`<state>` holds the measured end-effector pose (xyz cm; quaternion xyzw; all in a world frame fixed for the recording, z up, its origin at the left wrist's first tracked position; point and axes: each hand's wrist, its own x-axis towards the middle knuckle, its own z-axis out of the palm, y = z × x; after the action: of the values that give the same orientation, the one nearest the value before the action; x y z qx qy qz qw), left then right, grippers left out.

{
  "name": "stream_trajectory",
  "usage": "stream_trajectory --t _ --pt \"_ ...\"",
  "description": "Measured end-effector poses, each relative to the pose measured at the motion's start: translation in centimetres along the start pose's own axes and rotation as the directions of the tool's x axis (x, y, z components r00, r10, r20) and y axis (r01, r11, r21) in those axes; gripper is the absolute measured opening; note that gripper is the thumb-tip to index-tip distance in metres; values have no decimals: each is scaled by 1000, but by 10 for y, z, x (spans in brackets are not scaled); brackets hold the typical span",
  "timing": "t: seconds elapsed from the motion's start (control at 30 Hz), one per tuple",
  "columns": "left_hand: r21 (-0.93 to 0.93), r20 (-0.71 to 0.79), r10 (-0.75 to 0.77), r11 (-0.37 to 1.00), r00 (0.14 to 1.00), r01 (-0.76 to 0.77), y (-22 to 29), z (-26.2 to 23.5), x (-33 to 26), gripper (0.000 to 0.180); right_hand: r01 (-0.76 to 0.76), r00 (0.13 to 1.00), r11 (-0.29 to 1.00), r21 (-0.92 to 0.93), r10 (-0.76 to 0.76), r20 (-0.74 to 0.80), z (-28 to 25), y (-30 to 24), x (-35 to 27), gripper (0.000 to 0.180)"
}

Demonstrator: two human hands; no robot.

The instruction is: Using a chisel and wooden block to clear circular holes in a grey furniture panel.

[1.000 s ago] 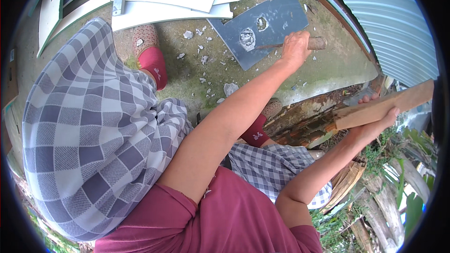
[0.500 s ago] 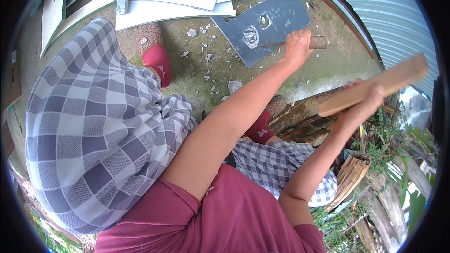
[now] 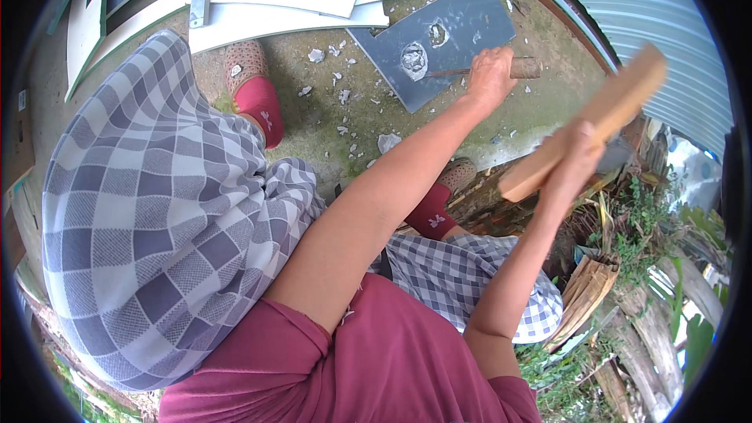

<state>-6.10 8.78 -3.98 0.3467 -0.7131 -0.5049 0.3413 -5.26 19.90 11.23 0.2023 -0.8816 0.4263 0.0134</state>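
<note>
A chisel (image 3: 526,68) with a thick wooden handle is gripped in my left hand (image 3: 490,78). Its thin dark blade reaches left to a rough, chipped hole in a dark grey-blue panel (image 3: 476,26), which lies flat on the ground. A second, smaller hole shows in the panel just beyond, to the right. Off to the right, my right hand (image 3: 578,149) is closed around a wooden block (image 3: 624,96), a long squared piece held at a slant in the air, clear of the chisel handle. The block's far end is blurred by motion.
Pale broken chips (image 3: 345,96) are strewn over the concrete ground. White boards (image 3: 290,19) are stacked at the far left. A corrugated metal sheet (image 3: 650,0) stands at the far right. Logs (image 3: 583,298) and plants lie at the right. My feet in clogs (image 3: 247,63) flank the work.
My right hand has swung the wooden block leftward, and the block is tilted more steeply. My left hand and the chisel stay at nearly the same place on the panel.
</note>
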Motion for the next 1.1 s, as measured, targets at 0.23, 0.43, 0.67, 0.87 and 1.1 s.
stream_trajectory --t 0.23,0.43,0.67,0.87,1.1 --pt "34 -23 25 999 999 -24 -3 -3 -4 25 -378 859 918 122 298 417 21 4 -21 49" --pt "11 -6 109 994 994 -109 -1 -3 -29 25 -429 869 868 249 322 376 2 -13 -17 52" --pt "-4 93 347 938 933 -348 -27 1 -89 23 -389 905 868 308 297 304 -14 -40 -15 49" --pt "22 185 524 844 831 -536 -43 -5 -106 18 -372 913 878 302 287 291 -25 -39 -27 51" --pt "-53 137 413 911 900 -410 -28 -15 -85 27 -363 926 875 322 298 234 -60 -28 -41 53"
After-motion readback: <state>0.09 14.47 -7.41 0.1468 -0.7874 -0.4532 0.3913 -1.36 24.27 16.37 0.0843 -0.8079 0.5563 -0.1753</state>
